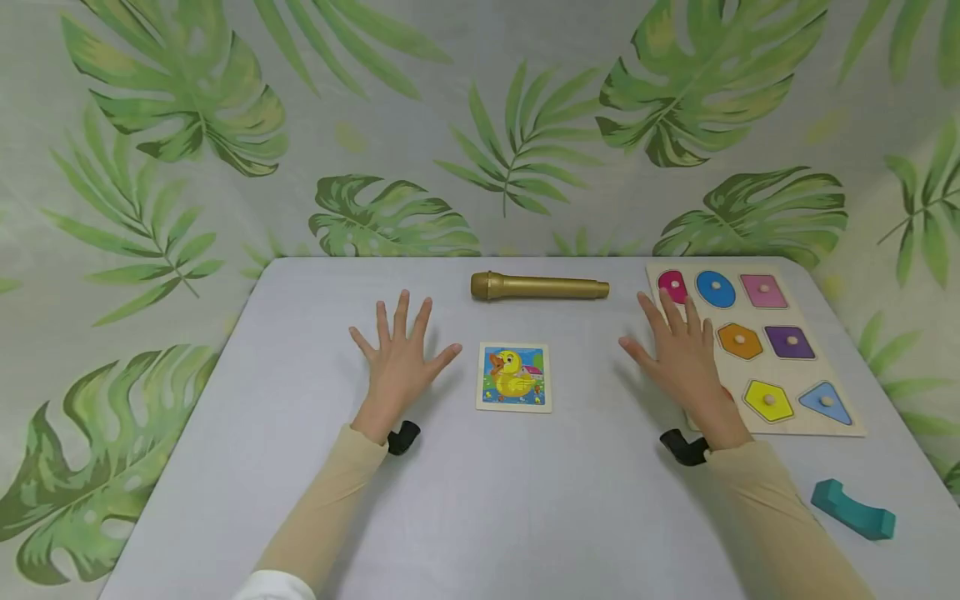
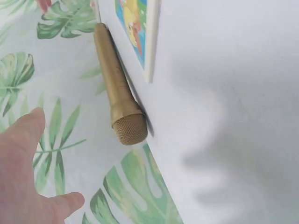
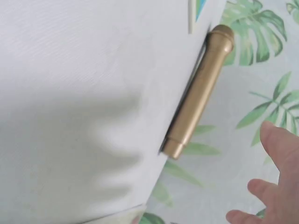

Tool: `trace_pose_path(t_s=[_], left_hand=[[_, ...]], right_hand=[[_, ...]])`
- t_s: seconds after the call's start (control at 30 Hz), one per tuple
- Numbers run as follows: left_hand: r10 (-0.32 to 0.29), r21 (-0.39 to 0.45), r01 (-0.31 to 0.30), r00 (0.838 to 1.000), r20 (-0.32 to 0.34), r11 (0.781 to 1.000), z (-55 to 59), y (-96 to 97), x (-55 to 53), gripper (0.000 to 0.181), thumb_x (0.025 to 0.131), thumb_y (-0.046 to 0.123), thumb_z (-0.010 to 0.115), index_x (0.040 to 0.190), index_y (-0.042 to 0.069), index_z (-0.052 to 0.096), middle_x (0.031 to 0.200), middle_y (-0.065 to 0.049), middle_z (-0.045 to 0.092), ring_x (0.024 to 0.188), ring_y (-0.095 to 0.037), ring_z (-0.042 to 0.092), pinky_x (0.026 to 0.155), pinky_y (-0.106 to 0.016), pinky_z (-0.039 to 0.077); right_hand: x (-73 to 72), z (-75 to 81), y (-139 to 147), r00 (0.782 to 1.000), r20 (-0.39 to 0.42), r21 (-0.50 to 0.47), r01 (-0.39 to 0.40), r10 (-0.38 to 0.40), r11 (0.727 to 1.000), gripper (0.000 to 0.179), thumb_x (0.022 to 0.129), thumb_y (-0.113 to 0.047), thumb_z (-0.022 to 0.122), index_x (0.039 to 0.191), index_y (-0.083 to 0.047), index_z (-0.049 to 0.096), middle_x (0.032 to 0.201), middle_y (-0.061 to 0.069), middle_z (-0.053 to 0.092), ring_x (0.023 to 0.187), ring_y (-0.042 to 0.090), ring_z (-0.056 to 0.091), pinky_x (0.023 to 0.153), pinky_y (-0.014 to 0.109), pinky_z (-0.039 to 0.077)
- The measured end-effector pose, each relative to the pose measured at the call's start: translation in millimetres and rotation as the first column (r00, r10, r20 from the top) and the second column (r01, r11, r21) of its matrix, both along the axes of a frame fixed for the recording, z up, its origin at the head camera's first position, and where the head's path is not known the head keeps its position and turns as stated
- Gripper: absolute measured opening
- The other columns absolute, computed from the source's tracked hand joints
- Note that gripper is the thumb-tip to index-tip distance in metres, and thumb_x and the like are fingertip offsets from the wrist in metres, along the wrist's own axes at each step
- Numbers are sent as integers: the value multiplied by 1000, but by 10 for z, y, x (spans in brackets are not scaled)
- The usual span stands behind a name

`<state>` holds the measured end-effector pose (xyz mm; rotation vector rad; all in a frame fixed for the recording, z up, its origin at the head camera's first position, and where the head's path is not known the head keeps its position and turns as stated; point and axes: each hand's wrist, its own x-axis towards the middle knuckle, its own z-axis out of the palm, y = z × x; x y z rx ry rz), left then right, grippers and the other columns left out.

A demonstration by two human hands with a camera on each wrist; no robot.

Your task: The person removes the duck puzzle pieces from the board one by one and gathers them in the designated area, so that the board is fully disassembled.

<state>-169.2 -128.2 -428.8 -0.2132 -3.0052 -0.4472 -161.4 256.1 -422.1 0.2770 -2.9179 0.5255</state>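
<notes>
My left hand (image 1: pixel 399 365) is held over the left half of the table, fingers straight and spread, holding nothing. To its right lies a small square duck puzzle (image 1: pixel 514 377) in a pale frame. My right hand (image 1: pixel 684 360) is also spread and holds nothing; it hovers by the left side of a wooden shape board (image 1: pixel 813 367) and hides part of it. Between the hands, toward the back edge, a gold microphone (image 1: pixel 547 287) lies on its side. In the left wrist view the head of the microphone (image 2: pixel 130 128) points nearest; the right wrist view shows its handle end (image 3: pixel 175 147) nearest.
A teal curved block (image 1: pixel 853 510) lies at the right, beside my right forearm. The shape board holds several coloured knobbed pieces, such as a yellow pentagon (image 1: pixel 768 402). Behind the white table (image 1: pixel 525 500) hangs a leaf-patterned cloth (image 1: pixel 540 100).
</notes>
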Motion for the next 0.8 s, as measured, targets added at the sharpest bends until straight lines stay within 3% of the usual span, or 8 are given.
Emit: trace_pose_path(t_s=[0.27, 0.47, 0.63, 0.8], left_hand=[[-83, 124, 92, 994, -76, 988, 98, 103, 97, 78, 93, 58, 49, 153, 16, 24, 159, -11, 9, 143, -37, -3, 102, -71, -4], [-194, 218, 211, 976, -97, 953, 70, 149, 150, 69, 96, 46, 52, 151, 12, 28, 158, -10, 16, 143, -34, 9, 108, -65, 6], [-324, 257, 324, 945, -45, 910, -27, 154, 166, 62, 98, 37, 54, 149, 9, 33, 156, -10, 23, 141, -30, 20, 109, -61, 16], [-444, 293, 412, 895, 49, 863, -147, 154, 170, 57, 98, 32, 56, 145, 5, 40, 153, -10, 30, 138, -30, 29, 110, -52, 23]], right_hand=[[-70, 107, -297, 983, -99, -114, -163, 152, 980, 69, 91, -27, 66, 147, -5, 33, 149, 25, 29, 137, 46, 20, 106, 64, 19], [-153, 80, -535, 967, -39, -270, -251, 250, 929, 63, 92, -21, 66, 146, -4, 37, 147, 19, 36, 135, 38, 28, 108, 56, 24], [-222, -4, -742, 935, -20, -347, -339, 355, 874, 58, 93, -18, 65, 144, -6, 40, 144, 15, 43, 130, 34, 39, 105, 54, 32], [-287, -107, -940, 887, -10, -437, -420, 462, 795, 52, 93, -10, 64, 140, -2, 44, 138, 16, 49, 117, 33, 51, 95, 51, 44]])
